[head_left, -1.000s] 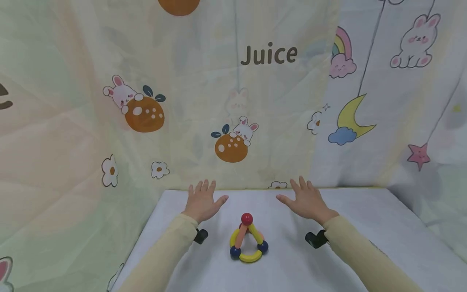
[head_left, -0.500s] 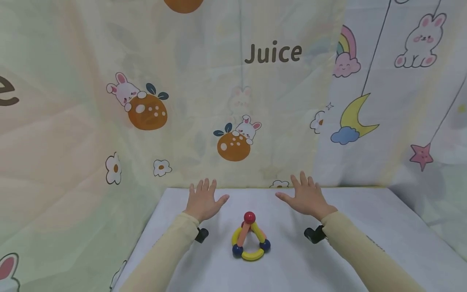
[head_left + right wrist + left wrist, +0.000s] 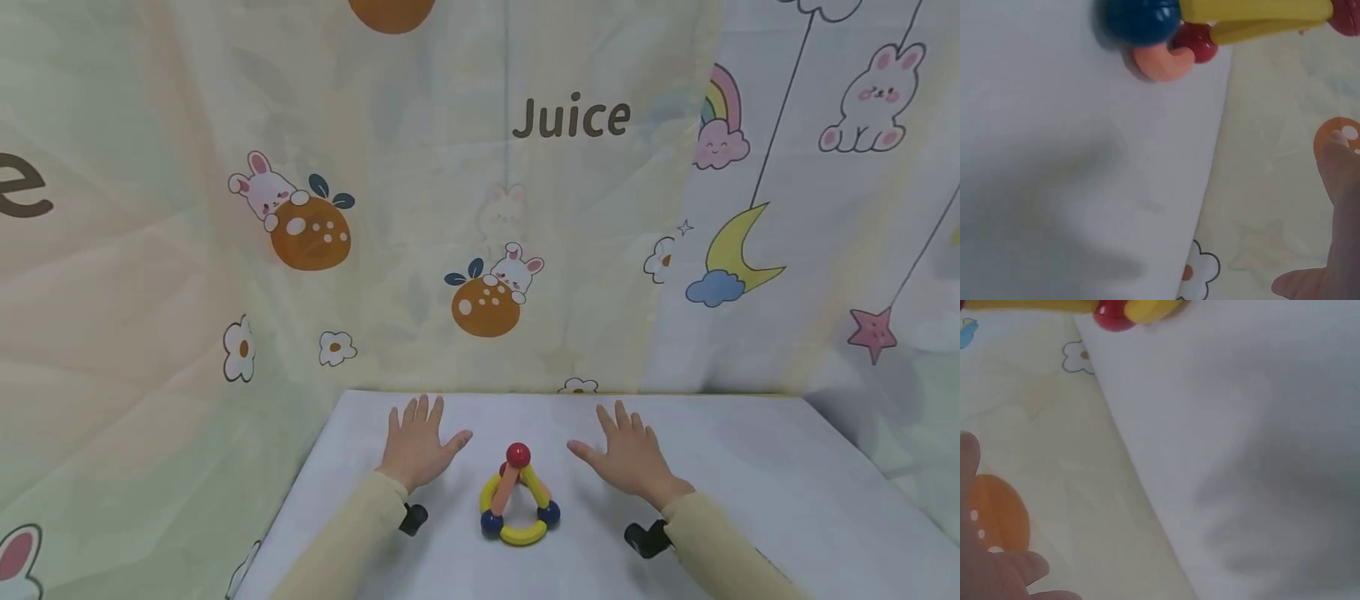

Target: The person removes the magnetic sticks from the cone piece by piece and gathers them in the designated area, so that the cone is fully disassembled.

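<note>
A small pyramid of magnetic rods and balls point(image 3: 523, 534) stands on the white table between the two hands. A red ball point(image 3: 518, 455) tops it, with blue balls point(image 3: 492, 523) at the front corners joined by a curved yellow rod. Yellow and orange rods form its sides. To its left, the left hand point(image 3: 417, 446) is held palm down with fingers spread, touching nothing. On the other side, the right hand point(image 3: 630, 457) is spread the same way, apart from the toy. Both wrist views show part of the pyramid at their upper edges and some fingertips at the side.
The white table point(image 3: 720, 467) ends at a back edge against a printed cloth curtain point(image 3: 405, 208) with rabbits and oranges. A small black camera point(image 3: 647, 540) sits under the right wrist, and another black camera point(image 3: 413, 519) under the left.
Both hands have come down a little in the head view, drawing slightly back from the table's far edge. Their fingers stay spread. The pyramid stays in place; the head view has shifted slightly.
</note>
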Tool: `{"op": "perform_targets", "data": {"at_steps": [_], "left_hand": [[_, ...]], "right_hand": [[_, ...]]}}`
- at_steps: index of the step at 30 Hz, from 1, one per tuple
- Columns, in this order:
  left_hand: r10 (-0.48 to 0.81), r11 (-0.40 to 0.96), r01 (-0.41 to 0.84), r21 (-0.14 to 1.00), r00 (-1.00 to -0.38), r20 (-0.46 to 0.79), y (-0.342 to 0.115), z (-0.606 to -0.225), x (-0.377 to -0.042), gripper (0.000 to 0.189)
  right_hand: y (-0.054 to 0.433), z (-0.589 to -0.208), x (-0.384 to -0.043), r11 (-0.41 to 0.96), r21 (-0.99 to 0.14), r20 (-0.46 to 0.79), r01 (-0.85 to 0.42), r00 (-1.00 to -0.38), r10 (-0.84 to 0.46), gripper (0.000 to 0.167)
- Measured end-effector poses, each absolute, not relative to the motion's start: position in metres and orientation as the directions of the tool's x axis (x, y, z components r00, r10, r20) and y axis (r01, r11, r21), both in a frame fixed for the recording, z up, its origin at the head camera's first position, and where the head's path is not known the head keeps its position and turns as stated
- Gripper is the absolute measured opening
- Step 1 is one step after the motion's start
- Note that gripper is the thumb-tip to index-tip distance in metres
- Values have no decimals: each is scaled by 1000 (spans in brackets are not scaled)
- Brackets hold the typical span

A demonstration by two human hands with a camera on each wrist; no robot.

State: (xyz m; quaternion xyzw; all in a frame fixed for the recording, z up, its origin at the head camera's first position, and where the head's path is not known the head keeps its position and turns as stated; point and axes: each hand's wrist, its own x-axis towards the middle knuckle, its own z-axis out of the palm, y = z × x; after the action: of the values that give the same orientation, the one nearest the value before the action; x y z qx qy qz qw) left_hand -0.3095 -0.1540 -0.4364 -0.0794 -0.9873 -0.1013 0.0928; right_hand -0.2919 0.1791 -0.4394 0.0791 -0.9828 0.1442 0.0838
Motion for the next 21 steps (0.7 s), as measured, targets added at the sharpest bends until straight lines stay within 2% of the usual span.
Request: {"op": "perform_targets", "data": {"at_steps": [7, 15, 21], "left_hand": [[134, 952, 168, 258, -980, 145, -147, -485, -294, 86], [110, 834, 104, 542, -994, 22, -124, -503, -261, 71], [71, 716, 62, 695, -997, 16, -103, -509, -245, 67]], "right_hand": [[158, -477, -270, 924, -352, 55, -150, -989, -140, 95], [127, -501, -245, 838, -536, -10, -106, -991, -132, 95], [105, -514, -231, 779, -615, 29, -124, -991, -134, 94]]}}
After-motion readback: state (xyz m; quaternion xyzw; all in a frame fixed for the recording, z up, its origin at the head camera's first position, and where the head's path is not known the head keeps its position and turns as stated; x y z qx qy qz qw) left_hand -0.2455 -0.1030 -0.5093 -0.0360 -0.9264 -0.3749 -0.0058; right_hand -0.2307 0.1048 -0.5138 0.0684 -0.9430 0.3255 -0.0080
